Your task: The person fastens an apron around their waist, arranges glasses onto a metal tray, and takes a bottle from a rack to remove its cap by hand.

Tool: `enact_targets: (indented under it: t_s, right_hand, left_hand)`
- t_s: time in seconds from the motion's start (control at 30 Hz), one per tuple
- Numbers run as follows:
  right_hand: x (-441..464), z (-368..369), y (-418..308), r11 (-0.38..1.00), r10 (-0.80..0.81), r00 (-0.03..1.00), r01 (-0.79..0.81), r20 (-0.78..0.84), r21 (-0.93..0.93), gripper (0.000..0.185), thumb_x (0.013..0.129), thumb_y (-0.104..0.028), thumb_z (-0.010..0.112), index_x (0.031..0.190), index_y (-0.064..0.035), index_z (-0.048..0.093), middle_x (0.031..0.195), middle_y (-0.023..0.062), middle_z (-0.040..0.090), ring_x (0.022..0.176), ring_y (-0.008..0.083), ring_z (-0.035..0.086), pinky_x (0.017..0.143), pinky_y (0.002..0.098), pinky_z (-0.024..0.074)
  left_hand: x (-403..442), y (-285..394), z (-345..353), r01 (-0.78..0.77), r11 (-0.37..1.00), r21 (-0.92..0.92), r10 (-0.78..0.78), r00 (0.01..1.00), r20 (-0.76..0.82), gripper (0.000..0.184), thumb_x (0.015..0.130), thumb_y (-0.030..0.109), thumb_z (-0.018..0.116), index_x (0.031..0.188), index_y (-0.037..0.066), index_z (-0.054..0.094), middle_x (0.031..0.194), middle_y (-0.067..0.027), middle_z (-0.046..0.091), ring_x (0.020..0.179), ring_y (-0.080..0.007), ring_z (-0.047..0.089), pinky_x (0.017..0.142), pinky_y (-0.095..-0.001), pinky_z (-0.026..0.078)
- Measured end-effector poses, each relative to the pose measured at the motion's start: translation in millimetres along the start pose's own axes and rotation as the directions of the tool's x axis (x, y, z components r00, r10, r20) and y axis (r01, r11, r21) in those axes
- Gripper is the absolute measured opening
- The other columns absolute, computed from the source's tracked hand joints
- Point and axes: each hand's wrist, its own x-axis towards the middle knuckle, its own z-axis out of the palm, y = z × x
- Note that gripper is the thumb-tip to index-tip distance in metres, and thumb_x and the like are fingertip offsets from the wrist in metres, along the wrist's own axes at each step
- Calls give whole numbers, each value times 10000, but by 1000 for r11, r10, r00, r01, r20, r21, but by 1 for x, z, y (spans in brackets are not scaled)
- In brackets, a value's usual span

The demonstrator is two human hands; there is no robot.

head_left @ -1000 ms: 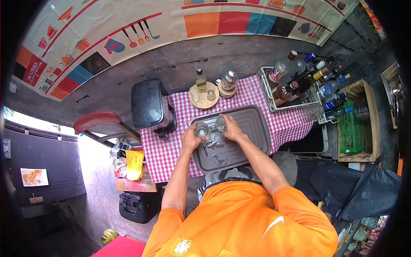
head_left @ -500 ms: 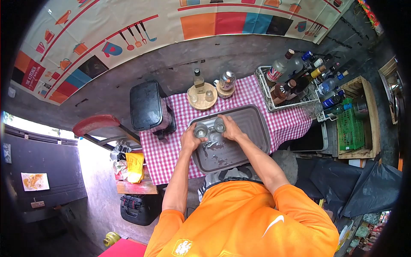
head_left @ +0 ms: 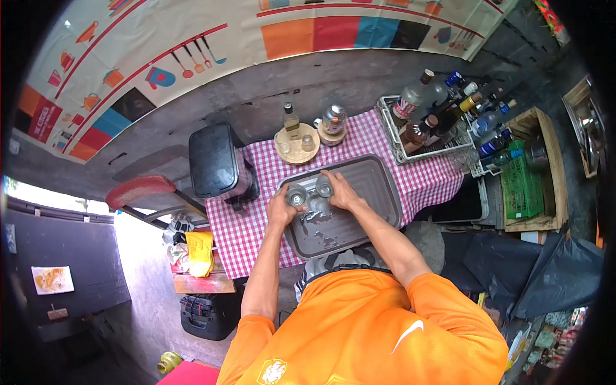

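Note:
My left hand [head_left: 281,207] is wrapped round a clear glass [head_left: 296,195] at the left side of a dark tray [head_left: 366,212]. A second clear glass [head_left: 324,187] is held by my right hand [head_left: 342,192], close beside the first one. Both glasses are over the tray's upper left part, with their open tops toward me. Wet, shiny patches show on the tray below them. The tray lies on a red and white checked cloth [head_left: 231,224].
Behind the tray are a round wooden board [head_left: 296,149] with a bottle and small glasses, and a jar [head_left: 333,120]. A white rack [head_left: 410,156] of bottles stands at back right, a black bin [head_left: 215,160] at left. A wooden crate [head_left: 557,173] is further right.
The whole view has shifted slightly, moving the table items a little left in the picture. Both hands keep their hold on the two glasses over the tray.

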Motion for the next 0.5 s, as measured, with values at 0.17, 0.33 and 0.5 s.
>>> enact_targets:
  t_s: [0.17, 0.33, 0.5]
  right_hand:
    - [-18, 1, 1, 997, 29, 994, -20, -106, 78, 1054, 595, 10, 699, 1415, -133, 53, 1387, 280, 177, 1252, 458, 285, 1034, 434, 335]
    - [-64, 18, 19, 986, 54, 979, -21, -196, 167, 1051, 610, -53, 728, 1400, -35, 35, 1373, 307, 174, 1272, 452, 248, 1062, 426, 287]
    - [-119, 10, 30, 955, 212, 946, -147, -246, 259, 1012, 653, -87, 723, 1393, 7, 39, 1356, 302, 238, 1276, 431, 259, 1077, 408, 246]
  left_hand:
    - [-1, 9, -3, 39, 999, 28, -40, 999, 20, 874, 509, 198, 846, 1266, 9, 452, 1238, -152, 522, 1123, -291, 518, 943, -362, 417]
    - [3, -3, 6, -17, 999, 43, 16, 1000, 22, 892, 531, 193, 840, 1285, -20, 415, 1271, -170, 489, 1169, -286, 481, 981, -348, 390]
    - [1, -13, 14, -154, 985, 79, 159, 986, -56, 908, 561, 195, 819, 1300, -68, 360, 1276, -247, 451, 1177, -339, 461, 990, -350, 369]
